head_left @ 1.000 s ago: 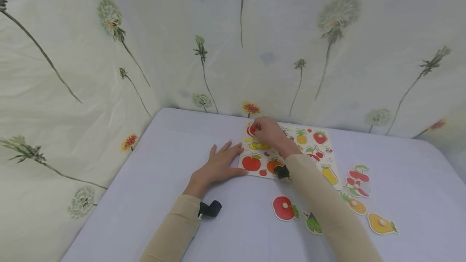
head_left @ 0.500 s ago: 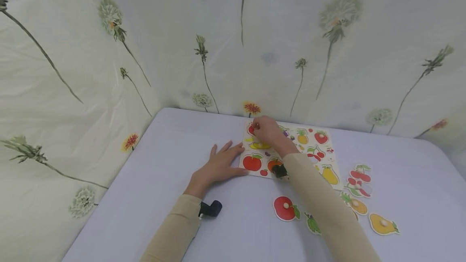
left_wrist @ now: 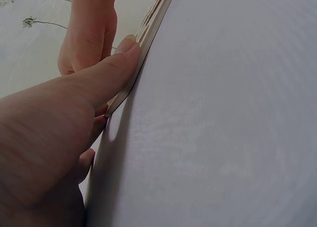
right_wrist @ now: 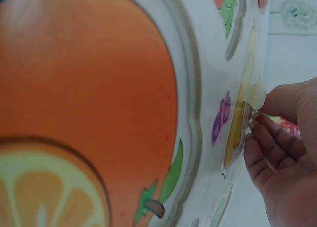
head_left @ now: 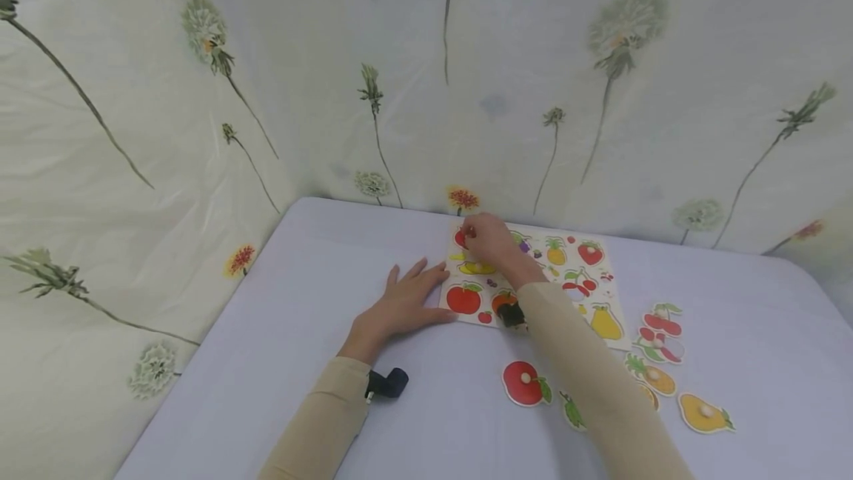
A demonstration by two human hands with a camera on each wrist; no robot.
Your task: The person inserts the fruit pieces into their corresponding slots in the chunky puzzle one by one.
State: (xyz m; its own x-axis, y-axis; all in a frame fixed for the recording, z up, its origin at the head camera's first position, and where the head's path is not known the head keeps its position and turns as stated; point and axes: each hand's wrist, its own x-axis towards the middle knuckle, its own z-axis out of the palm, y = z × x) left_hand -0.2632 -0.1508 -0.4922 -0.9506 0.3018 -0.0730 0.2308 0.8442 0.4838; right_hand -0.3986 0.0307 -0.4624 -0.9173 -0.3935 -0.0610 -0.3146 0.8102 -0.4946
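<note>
The fruit board (head_left: 618, 341) lies by the counter (head_left: 426, 406)'s far edge. We judge the work partly done: the banana piece (head_left: 474, 269) seems seated. The right hand (head_left: 493, 243) has curled fingers, apparently pinching the red piece (head_left: 458, 238); the left hand (head_left: 405, 304) spreads its fingers at the board's left edge. Several loose pieces, as the pear piece (head_left: 703, 414), lie toward the counter's right and near edges.

A pale backdrop (head_left: 506, 43) printed with dandelions (head_left: 629, 24) on thin stems (head_left: 446, 28) hung behind the lavender-white table (head_left: 266, 361) and along its left side. Orange-red flowers (head_left: 463, 199) showed low on it, near the table's edges
</note>
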